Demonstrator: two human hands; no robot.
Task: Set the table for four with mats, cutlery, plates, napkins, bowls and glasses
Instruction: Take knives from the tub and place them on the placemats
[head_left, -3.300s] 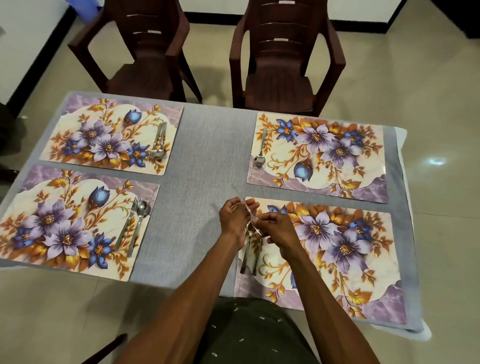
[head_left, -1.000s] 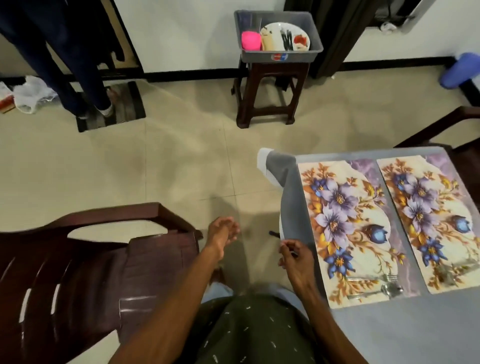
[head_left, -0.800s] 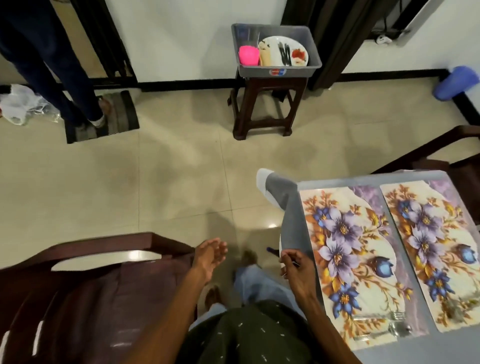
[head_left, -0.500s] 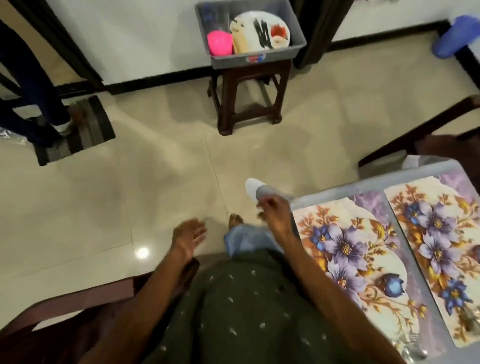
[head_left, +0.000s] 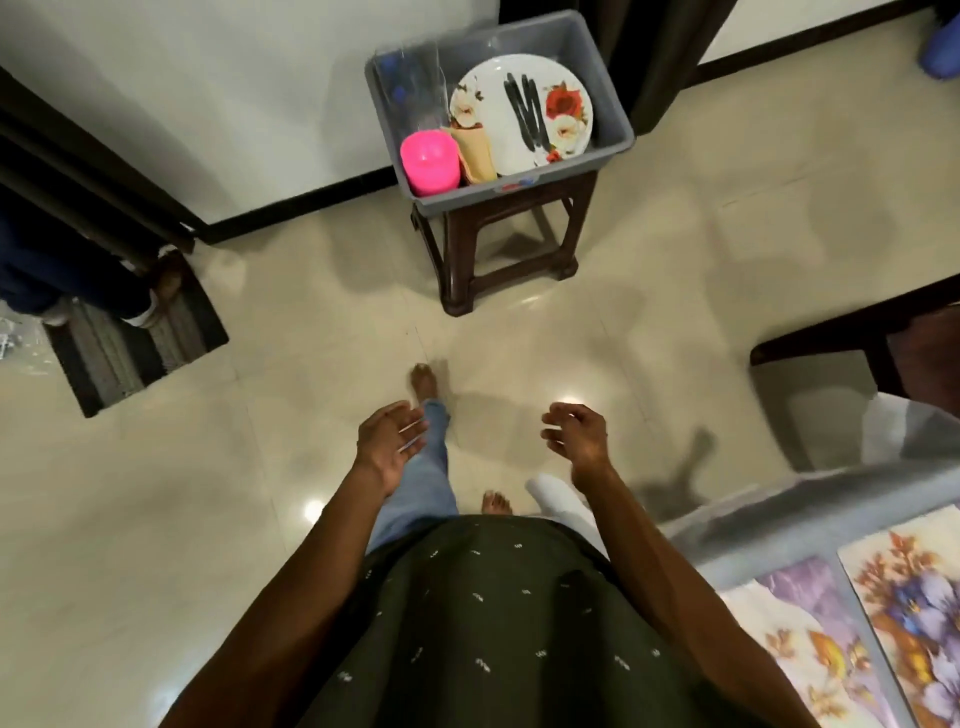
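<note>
A grey tub (head_left: 615, 132) stands on a dark wooden stool (head_left: 498, 249) ahead by the wall. In it lie a white floral plate (head_left: 563, 111) with dark-handled cutlery (head_left: 524, 111) on top, pink bowls (head_left: 430, 162), tan napkins (head_left: 475, 156) and clear glasses (head_left: 415, 85). My left hand (head_left: 389, 441) and my right hand (head_left: 576, 434) hang open and empty over the floor, well short of the stool. Two floral mats (head_left: 810, 660) on the grey table (head_left: 769, 530) show at the lower right.
A brown chair (head_left: 883, 332) stands at the right beside the table. Another person's legs (head_left: 78, 280) are on a striped doormat (head_left: 130, 338) at the left. Tiled floor lies between me and the stool. A dark curtain (head_left: 654, 57) hangs behind the tub.
I have turned from the table and walked toward the stool, which is now nearer. My right hand has let go of the table's corner, and both hands now hang open in front.
</note>
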